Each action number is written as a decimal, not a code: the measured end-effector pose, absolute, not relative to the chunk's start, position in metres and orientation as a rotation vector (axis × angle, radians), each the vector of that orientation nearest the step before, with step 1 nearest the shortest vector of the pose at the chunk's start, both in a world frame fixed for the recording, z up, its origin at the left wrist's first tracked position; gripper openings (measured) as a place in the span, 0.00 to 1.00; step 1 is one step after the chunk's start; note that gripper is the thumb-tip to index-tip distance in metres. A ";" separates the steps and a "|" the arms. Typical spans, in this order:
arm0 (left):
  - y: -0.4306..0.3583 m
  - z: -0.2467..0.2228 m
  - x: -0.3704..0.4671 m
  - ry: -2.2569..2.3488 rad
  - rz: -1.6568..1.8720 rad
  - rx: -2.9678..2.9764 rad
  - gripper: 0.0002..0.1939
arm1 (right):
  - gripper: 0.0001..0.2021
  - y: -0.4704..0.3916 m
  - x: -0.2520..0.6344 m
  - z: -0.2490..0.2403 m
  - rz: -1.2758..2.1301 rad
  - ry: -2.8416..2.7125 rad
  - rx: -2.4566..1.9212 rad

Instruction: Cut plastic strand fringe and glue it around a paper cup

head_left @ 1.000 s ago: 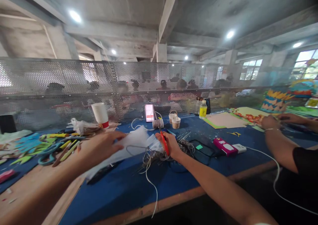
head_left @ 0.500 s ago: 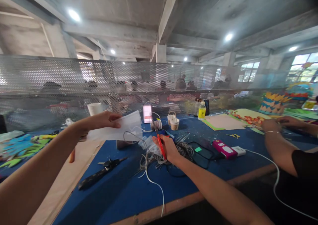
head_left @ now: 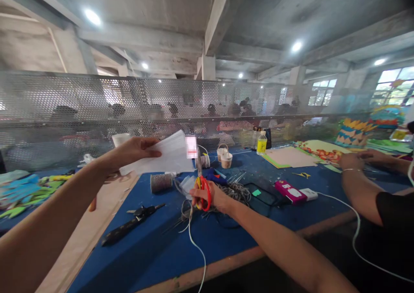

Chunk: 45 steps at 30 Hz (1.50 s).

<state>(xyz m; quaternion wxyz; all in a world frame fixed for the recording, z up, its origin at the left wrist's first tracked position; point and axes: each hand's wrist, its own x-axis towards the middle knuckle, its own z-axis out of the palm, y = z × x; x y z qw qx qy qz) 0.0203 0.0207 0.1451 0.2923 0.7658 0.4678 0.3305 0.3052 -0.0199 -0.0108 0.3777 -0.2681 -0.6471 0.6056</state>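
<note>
My left hand pinches a stack of thin white translucent sheets above the table, its free end pointing right. My right hand grips a pair of scissors with red and yellow handles, fingers around the loops and blades pointing up. The blades are just right of the sheets' far end; whether they touch I cannot tell. Under my right hand lies a tangle of grey cord. A spool of grey cord lies below the sheets. A white cord runs down from near my right hand.
A black knife-like tool lies at the front left of the blue table. Further back stand a lit phone, small paper cups and a yellow-labelled bottle. A magenta box lies right. A co-worker's arms are at far right.
My right hand has turned the scissors more upright and shifted slightly left and down. The sheets have risen and swung slightly right, uncovering the grey cord spool. The white cord's loop has dropped away.
</note>
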 end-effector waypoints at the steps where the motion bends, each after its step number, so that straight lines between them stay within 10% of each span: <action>1: 0.022 0.146 0.019 1.296 0.934 2.090 0.23 | 0.24 -0.019 0.306 -0.012 1.549 -1.632 -0.717; 10: 0.054 0.125 0.009 2.026 1.028 2.489 0.23 | 0.21 -0.016 0.304 -0.015 1.369 -1.637 -0.873; 28: 0.060 -0.019 0.090 1.171 0.577 2.931 0.13 | 0.11 -0.012 0.314 -0.011 0.734 -1.619 -1.024; 45: -0.008 0.047 0.076 0.987 1.219 1.323 0.12 | 0.15 0.015 0.346 -0.003 0.006 -1.943 -1.817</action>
